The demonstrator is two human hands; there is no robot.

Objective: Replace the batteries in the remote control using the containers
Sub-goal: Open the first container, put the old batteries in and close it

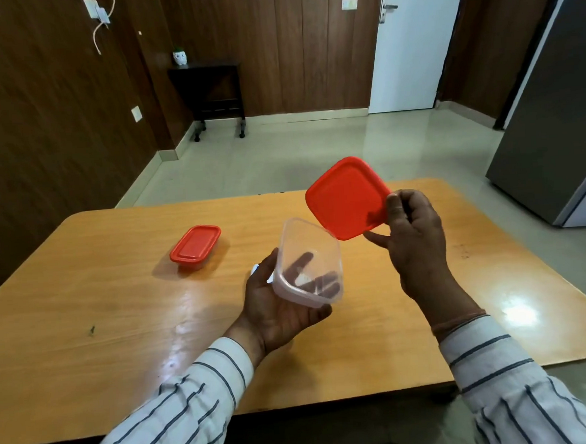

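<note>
My left hand (273, 312) holds a clear plastic container (307, 252) from below, tilted with its open mouth toward me; my fingers show through its walls and it looks empty. My right hand (412, 235) pinches a red square lid (346, 198) at its right edge, held just above and right of the container. A second, smaller container with a red lid (195, 245) stands closed on the wooden table (118, 301) to the left. A small white object (255, 268) peeks out behind my left hand; I cannot tell what it is.
The table's far edge runs along the tiled floor. A grey refrigerator (553, 120) stands at the right, a white door (411, 43) at the back, and a dark side table (208, 89) against the wooden wall.
</note>
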